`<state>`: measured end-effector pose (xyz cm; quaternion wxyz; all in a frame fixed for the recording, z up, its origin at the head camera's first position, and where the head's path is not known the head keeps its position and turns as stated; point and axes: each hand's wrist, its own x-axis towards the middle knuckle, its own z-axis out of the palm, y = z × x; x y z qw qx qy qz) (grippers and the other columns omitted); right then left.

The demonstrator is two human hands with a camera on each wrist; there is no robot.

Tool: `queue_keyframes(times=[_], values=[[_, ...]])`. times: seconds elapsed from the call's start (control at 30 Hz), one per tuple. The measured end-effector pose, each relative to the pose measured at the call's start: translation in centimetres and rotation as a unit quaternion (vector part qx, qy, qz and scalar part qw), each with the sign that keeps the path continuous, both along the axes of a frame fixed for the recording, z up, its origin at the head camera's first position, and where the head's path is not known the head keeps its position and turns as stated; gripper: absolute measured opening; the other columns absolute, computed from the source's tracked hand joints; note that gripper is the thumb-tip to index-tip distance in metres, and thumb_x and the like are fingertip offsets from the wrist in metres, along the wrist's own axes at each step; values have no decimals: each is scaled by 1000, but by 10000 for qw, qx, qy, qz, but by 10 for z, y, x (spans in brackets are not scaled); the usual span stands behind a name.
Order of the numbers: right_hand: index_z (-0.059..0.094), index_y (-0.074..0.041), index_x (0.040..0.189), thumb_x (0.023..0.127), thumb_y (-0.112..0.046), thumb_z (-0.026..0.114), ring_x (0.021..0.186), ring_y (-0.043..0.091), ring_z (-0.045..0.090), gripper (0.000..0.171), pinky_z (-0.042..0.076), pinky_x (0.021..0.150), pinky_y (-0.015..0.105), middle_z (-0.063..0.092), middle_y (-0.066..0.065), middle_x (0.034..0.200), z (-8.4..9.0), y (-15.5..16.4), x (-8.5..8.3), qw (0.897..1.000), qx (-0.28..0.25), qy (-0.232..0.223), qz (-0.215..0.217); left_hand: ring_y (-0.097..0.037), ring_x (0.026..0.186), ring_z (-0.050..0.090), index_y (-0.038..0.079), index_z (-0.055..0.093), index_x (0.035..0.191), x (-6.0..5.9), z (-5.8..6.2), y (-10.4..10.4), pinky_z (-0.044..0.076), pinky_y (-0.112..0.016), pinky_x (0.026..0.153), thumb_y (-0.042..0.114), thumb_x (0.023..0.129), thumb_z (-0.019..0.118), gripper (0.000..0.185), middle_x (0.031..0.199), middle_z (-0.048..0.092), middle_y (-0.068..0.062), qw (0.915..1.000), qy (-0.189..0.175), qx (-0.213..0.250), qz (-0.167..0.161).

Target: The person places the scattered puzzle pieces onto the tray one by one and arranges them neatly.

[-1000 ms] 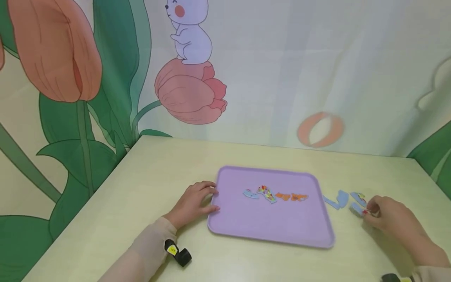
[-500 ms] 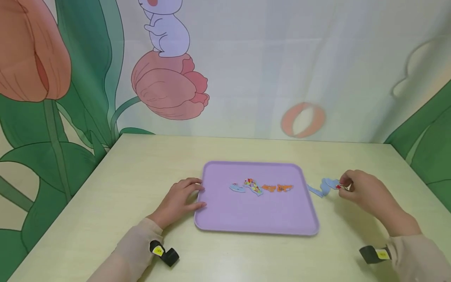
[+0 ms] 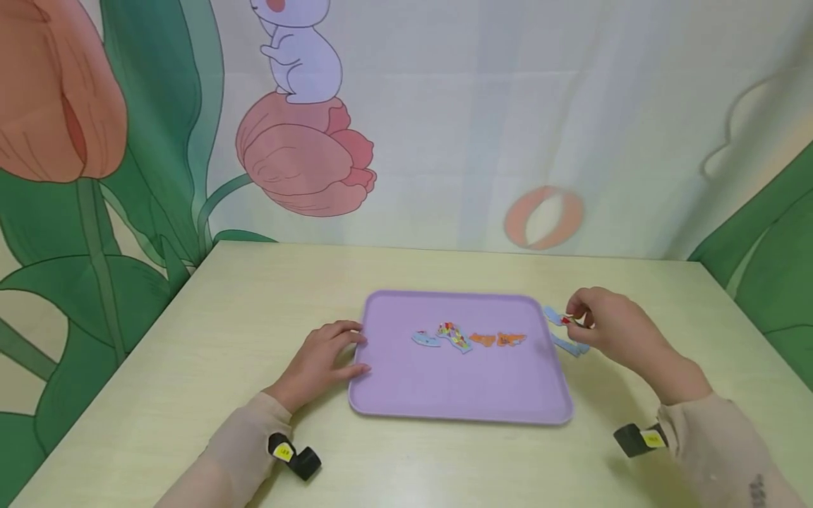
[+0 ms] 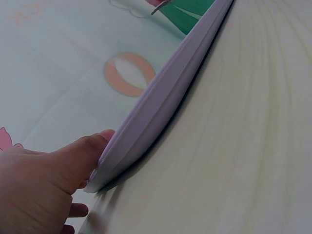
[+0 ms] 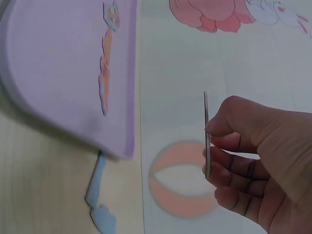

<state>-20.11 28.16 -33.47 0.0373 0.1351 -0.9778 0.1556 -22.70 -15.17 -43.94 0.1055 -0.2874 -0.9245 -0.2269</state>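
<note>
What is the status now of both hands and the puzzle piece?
Left hand presses the purple tray edge. Right hand pinches a puzzle piece, lifted beside the tray's right rim. Nothing blocks the way.

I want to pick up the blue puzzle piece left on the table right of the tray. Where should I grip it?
The blue piece lies flat beside the purple tray. Probably come from above on its right, away from the rim, and pinch its wider end; the strip looks thin.
</note>
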Motion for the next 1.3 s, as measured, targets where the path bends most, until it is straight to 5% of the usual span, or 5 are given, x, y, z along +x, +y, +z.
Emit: queue_keyframes(times=[0.73,1.3], values=[[60,-10,83,71,-5,67,68,7,49,15,43,61,23,57,-1,75,-27,-77,-11,9948,38,443,921,-30,120,55,12,67,110,-2,3,0,43,-49,101,38,78,77,43,129,59,-7,10000,14,-54,32],[60,-10,88,72,-6,68,66,5,47,19,42,62,21,57,-3,79,-49,-127,-11,9903,19,96,1389,-30,118,55,12,66,109,1,2,0,43,-48,100,37,78,77,41,129,59,-8,10000,-56,-2,57]])
